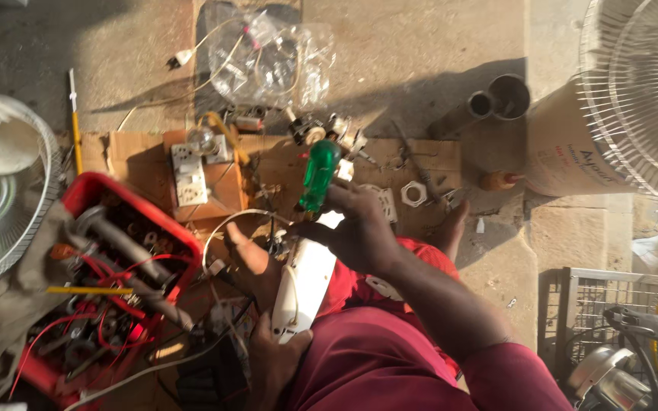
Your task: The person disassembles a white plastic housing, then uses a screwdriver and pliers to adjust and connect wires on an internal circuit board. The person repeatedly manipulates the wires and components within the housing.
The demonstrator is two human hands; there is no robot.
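My right hand [356, 228] grips a screwdriver with a clear green handle [319, 171]. Its handle points away from me, and its tip is hidden behind my fingers, over a long white plastic housing [302, 285]. My left hand [272, 358] holds the near end of that housing and steadies it above my lap. My bare feet [249, 259] rest on the ground on either side of the housing, on brown cardboard [131, 152].
A red crate [89, 194] of tools and red wires sits at the left, beside a white fan guard [9, 243]. Ahead lie a white socket board [190, 173], small parts, a nut [413, 194], a clear plastic bag [276, 61] and metal pipes [489, 103]. Another fan guard [637, 91] and a wire rack [603, 304] stand at the right.
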